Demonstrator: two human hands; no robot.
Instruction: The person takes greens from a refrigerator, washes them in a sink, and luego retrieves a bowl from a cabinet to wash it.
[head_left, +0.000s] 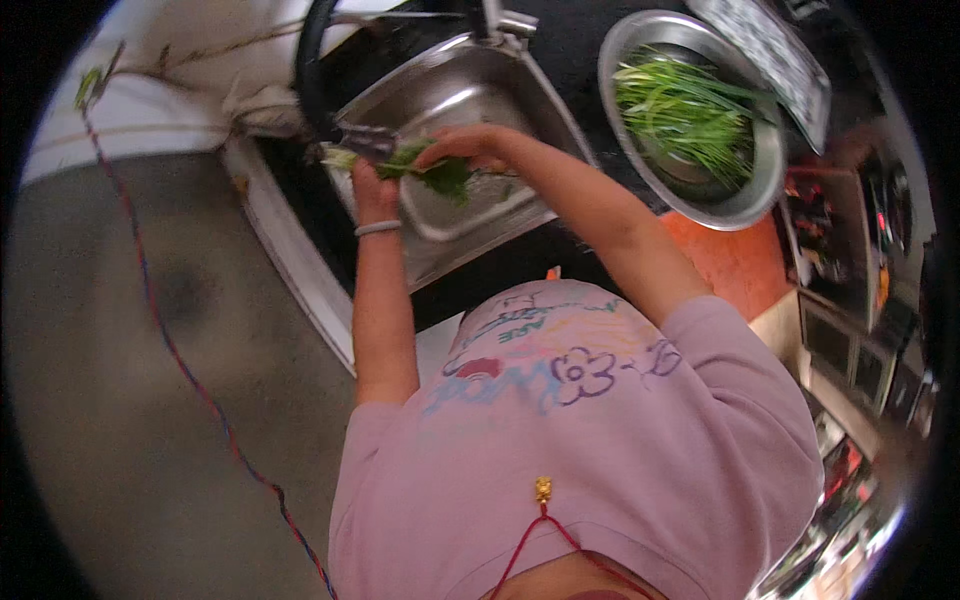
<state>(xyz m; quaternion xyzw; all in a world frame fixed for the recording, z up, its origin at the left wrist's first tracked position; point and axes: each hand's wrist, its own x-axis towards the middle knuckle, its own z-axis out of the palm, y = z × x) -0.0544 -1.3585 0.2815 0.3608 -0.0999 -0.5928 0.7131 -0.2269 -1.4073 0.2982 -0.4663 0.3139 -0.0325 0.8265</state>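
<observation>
Over the left part of a stainless steel sink (495, 105), my left hand (375, 184) grips the pale stem end of a leafy green vegetable (450, 180). A metal faucet spout (367, 141) partly covers that hand. My right hand (465, 146) is on the leafy part, its fingers curled over the greens from the right. The leaves hang inside the sink, below the right fingers. Right of the sink, a large metal basin (769, 161) holds long thin green stalks (682, 112), apart from both hands.
A patterned tray or board (772, 60) lies beyond the basin. Below the basin is an orange surface (731, 255). The black faucet hose (311, 67) arches at the sink's left. A red and blue twisted cord (180, 352) hangs at far left. Shelves (832, 240) stand at right.
</observation>
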